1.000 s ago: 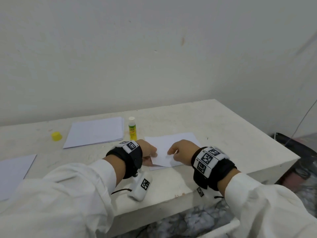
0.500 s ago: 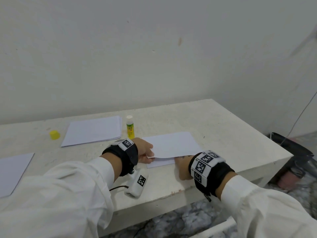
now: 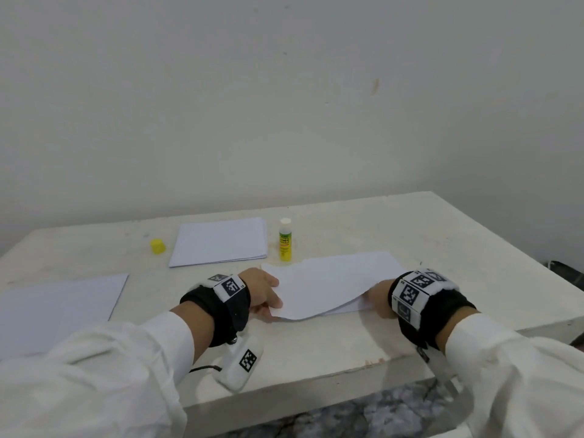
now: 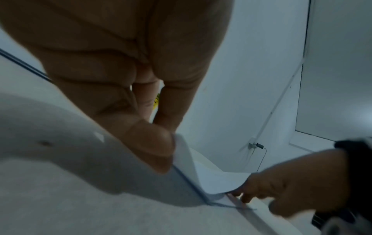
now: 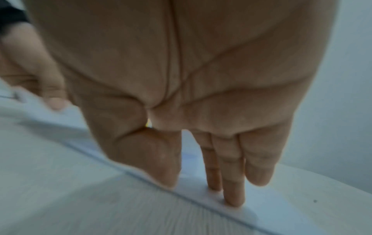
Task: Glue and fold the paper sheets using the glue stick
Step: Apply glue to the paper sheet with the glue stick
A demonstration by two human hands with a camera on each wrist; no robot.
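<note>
Head view: the folded sheet (image 3: pixel 331 281) lies between both hands, beside the uncapped glue stick (image 3: pixel 285 240); more sheets wait, unfolded. Left wrist view: the left hand (image 4: pixel 124 89) pinches its edge. Right wrist view: the right hand (image 5: pixel 181 89), fingers straight, seemingly presses the crease

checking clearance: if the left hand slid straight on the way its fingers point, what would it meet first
The left hand points rightward along the folded sheet it already pinches at the near left corner. Going straight on, it would run across that sheet and probably meet the right hand pressing the opposite end; depth is unclear.
</note>
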